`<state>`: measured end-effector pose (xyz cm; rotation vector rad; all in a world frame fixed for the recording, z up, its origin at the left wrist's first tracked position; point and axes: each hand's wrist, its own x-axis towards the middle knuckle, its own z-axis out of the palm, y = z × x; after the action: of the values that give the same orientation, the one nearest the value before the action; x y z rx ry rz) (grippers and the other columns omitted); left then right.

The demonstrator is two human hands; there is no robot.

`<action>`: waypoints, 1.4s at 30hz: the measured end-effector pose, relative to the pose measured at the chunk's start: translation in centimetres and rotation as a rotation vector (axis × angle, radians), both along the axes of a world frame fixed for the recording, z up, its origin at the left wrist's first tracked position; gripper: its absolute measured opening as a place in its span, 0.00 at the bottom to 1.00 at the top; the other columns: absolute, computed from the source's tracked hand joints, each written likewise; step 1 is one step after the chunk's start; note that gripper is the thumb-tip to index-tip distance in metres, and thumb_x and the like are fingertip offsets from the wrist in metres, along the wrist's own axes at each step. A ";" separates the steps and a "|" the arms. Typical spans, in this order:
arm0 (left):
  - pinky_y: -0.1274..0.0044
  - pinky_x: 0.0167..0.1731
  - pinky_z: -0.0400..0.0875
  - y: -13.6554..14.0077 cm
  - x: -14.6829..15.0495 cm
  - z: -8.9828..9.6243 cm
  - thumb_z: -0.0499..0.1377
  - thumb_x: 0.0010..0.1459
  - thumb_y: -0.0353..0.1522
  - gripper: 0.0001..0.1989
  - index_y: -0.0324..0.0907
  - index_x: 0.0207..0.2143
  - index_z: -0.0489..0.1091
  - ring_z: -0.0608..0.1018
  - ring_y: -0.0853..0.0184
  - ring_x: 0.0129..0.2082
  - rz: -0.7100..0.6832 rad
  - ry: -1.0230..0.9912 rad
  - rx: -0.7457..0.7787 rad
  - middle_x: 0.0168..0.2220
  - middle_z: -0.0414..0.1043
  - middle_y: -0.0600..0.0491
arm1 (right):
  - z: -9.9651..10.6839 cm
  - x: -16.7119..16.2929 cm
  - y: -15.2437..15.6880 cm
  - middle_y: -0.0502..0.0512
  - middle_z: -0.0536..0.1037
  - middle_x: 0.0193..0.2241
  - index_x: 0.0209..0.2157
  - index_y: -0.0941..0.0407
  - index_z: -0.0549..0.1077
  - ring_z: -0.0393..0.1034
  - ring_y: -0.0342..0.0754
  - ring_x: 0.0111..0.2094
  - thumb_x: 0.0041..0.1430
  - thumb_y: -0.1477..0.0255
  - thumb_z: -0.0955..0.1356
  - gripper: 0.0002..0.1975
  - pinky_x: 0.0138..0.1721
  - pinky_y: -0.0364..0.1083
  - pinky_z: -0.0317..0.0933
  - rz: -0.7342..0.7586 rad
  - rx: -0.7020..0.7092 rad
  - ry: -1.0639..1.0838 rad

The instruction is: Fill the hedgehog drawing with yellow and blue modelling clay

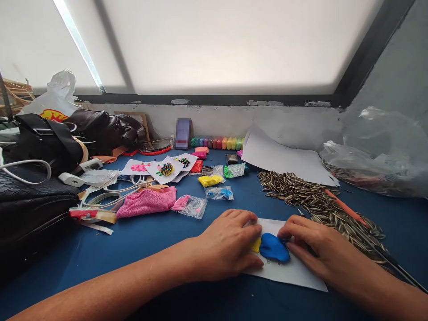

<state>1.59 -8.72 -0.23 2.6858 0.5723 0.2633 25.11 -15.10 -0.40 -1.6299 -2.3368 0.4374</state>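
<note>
A flattened piece of blue modelling clay point(274, 247) lies on a white sheet of paper point(301, 278), with a bit of yellow clay point(256, 245) at its left edge. My left hand point(230, 245) rests on the left side of the sheet beside the yellow clay, thumb and fingers apart and partly covering it. At the blue clay's right edge, the thumb and forefinger of my right hand point(310, 245) pinch its rim. A few thin dark lines show on the paper below the blue clay.
Striped sunflower seeds point(301, 194) lie in a heap to the right, with an orange strip point(346, 207) on them. Clay packets such as a yellow one point(210, 180), a pink cloth point(147, 201), decorated paper cards point(165, 169) and black bags point(36, 196) stand further back and left.
</note>
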 end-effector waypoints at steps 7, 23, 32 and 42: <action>0.64 0.56 0.65 0.1 -0.1 -0.1 0.64 0.58 0.39 0.23 0.39 0.53 0.68 0.70 0.54 0.54 -0.013 0.020 0.008 0.55 0.66 0.42 | -0.2 -0.6 -0.4 0.51 0.72 0.29 0.32 0.52 0.70 0.69 0.46 0.27 0.62 0.74 0.61 0.08 0.29 0.46 0.61 -0.040 0.108 -0.090; 0.63 0.57 0.63 0.4 -0.4 0.0 0.66 0.57 0.39 0.29 0.38 0.58 0.66 0.69 0.53 0.56 -0.002 -0.008 -0.099 0.57 0.65 0.41 | 1.3 -0.6 -0.3 0.52 0.79 0.29 0.36 0.51 0.73 0.75 0.49 0.29 0.60 0.56 0.65 0.13 0.27 0.43 0.67 -0.393 0.218 0.262; 0.67 0.54 0.61 -0.4 -0.2 1.0 0.70 0.53 0.38 0.27 0.37 0.53 0.72 0.72 0.59 0.49 0.072 -0.445 -0.165 0.49 0.74 0.45 | 0.6 -1.9 -1.2 0.52 0.78 0.30 0.36 0.51 0.71 0.74 0.49 0.33 0.59 0.51 0.66 0.17 0.29 0.44 0.68 -0.384 -0.061 0.508; 0.80 0.32 0.64 -1.0 0.0 1.3 0.68 0.54 0.31 0.07 0.35 0.30 0.77 0.72 0.72 0.28 0.038 -0.499 -0.649 0.26 0.74 0.54 | 0.3 -4.4 -2.1 0.48 0.70 0.25 0.31 0.51 0.69 0.65 0.45 0.27 0.58 0.54 0.68 0.15 0.26 0.42 0.64 -0.273 -0.189 0.628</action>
<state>1.56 -9.75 1.05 1.8908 0.4498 0.6151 20.68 -17.16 -0.15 -1.5616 -1.6292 0.9668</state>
